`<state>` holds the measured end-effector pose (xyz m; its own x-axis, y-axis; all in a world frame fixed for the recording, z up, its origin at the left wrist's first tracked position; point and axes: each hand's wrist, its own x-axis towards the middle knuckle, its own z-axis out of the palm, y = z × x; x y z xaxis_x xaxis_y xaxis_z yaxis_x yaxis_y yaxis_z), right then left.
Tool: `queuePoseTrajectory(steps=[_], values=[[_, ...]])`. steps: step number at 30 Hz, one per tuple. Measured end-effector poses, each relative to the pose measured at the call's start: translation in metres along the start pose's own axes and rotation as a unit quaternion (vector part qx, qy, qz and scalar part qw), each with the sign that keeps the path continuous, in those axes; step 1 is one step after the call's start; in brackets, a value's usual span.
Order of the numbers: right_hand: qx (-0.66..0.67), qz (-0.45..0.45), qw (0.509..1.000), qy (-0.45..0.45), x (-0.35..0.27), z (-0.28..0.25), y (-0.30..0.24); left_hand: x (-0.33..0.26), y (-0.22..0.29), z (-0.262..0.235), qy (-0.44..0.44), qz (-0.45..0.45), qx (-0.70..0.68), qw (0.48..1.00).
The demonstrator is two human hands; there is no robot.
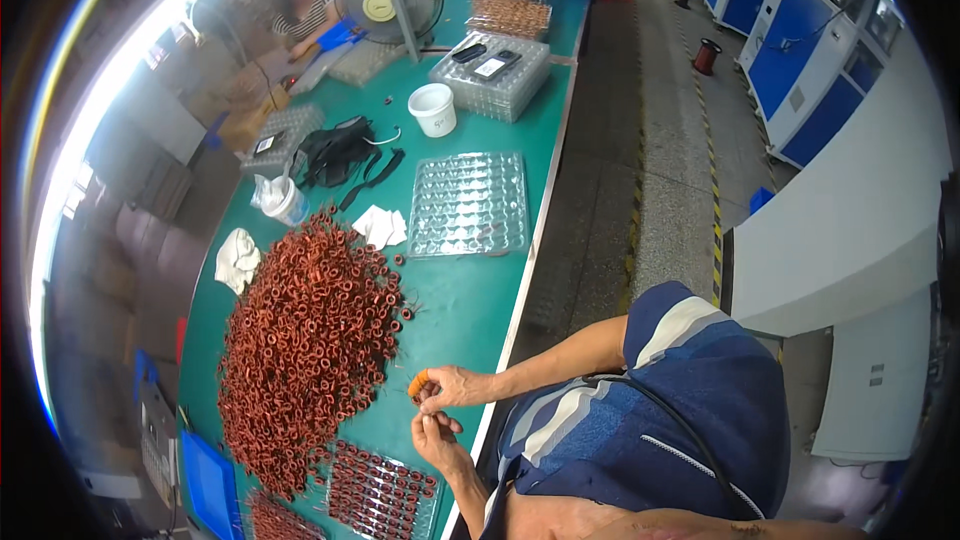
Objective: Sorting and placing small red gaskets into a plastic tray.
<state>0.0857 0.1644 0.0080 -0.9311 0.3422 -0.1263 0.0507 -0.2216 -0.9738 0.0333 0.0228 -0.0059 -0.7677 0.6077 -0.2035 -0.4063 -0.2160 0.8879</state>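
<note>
Copper coil [417, 385] is being pinched by both hands, right hand [455, 386] and left hand [436, 437], just beside the coil pile [305, 340] on the counter [460, 290].

A long green surface [470, 290] runs through a workshop. Beside it lies a grey concrete floor [600, 190] with a yellow-black striped line [713, 190]. Blue-and-white cabinets [800, 50] line the far side.
</note>
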Motion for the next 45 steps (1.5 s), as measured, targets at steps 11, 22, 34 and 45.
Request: queuePoseTrajectory(steps=[11, 22, 34, 45], values=[[-0.005, 0.009, 1.000, 0.023, -0.007, -0.010, 0.010, -0.010, 0.000, 0.019, 0.005, -0.037, -0.001, 0.999], [-0.101, 0.065, 0.992, 0.024, -0.007, -0.034, 0.013, -0.025, 0.019, -0.081, 0.205, 0.159, 0.334, 0.906], [-0.092, 0.174, 0.980, 0.040, -0.029, -0.064, 0.058, -0.104, -0.015, -0.206, 0.422, 0.108, 0.409, 0.802], [-0.098, 0.157, 0.982, 0.034, -0.026, -0.064, 0.055, -0.076, -0.045, -0.233, 0.363, 0.100, 0.549, 0.746]])
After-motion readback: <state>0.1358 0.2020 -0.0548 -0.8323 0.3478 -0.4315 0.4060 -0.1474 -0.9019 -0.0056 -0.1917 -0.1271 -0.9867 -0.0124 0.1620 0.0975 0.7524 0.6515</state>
